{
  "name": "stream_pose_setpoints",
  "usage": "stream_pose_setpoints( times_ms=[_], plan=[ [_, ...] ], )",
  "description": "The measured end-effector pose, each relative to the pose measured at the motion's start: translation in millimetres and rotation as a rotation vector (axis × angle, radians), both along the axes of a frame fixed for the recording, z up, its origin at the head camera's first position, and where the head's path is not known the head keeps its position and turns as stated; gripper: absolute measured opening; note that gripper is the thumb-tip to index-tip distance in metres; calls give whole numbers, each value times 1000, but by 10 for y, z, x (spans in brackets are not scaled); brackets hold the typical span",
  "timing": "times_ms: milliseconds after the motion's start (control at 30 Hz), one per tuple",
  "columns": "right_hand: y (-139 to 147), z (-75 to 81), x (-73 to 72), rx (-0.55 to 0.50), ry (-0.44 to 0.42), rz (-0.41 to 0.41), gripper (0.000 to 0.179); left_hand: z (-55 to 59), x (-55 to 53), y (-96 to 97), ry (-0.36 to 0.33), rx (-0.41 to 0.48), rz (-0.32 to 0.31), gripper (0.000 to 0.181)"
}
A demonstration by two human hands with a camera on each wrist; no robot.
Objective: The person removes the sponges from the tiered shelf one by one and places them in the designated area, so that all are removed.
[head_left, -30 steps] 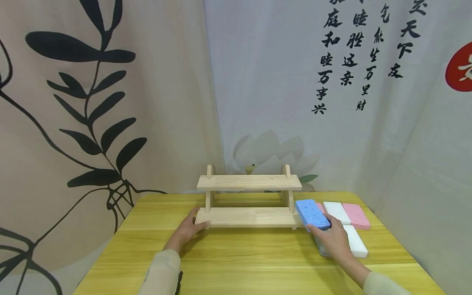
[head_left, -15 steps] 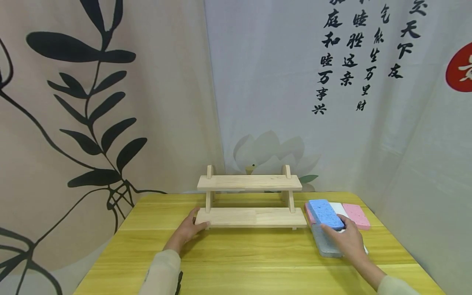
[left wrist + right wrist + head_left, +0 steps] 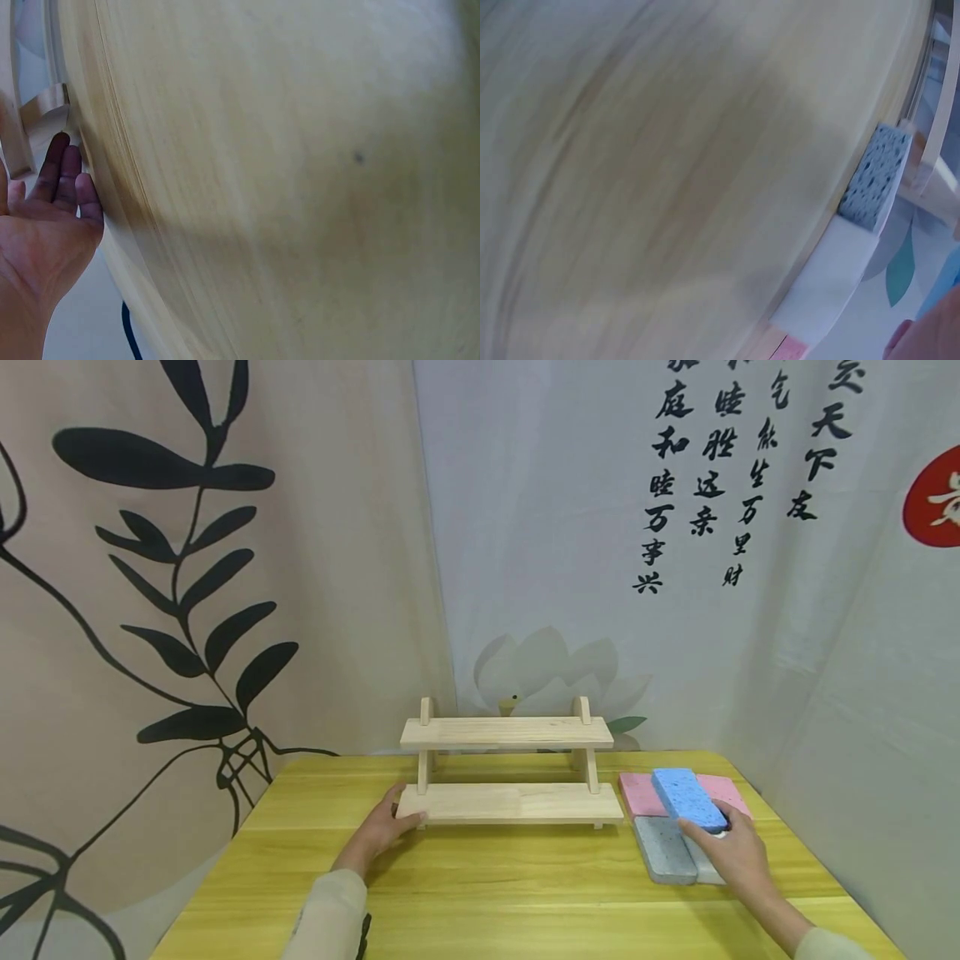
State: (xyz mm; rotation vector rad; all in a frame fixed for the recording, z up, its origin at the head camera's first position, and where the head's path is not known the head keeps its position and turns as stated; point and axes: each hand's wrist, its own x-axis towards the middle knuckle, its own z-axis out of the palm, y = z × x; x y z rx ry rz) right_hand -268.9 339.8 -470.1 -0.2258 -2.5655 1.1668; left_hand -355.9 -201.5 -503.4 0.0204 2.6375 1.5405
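Observation:
A blue sponge [image 3: 686, 797] is held in my right hand [image 3: 738, 856], thumb at its left and fingers at its right, above a group of sponges. Under and around it are a pink sponge [image 3: 637, 795], another pink one [image 3: 726, 789], a grey sponge [image 3: 663, 853] and a partly covered white sponge [image 3: 705, 866]. My left hand [image 3: 381, 828] grips the left end of the two-tier wooden rack [image 3: 510, 803] at its lower shelf, thumb along the front edge. In the right wrist view, only a sliver of the blue sponge [image 3: 946, 276] shows.
The rack stands on a yellow wood-grain table [image 3: 487, 893], near its back edge. Behind hangs a pale curtain [image 3: 525, 527] with printed leaves and writing. A dark cord [image 3: 129, 330] shows in the left wrist view.
My right hand has carried the blue sponge rightwards, from beside the rack to over the sponge group's right part. The grey and left pink sponges are now uncovered. My left hand stays put.

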Motion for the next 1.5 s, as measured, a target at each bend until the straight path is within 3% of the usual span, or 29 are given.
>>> stream_pose_setpoints(
  times_ms=[300, 1500],
  plan=[
    [242, -25, -5, -20, -70, -47, 101, 0, 0, 3, -1, 30, -8, 92],
    [897, -265, 136, -32, -123, -130, 97, -21, -23, -8, -7, 76, -16, 91]
  ],
)
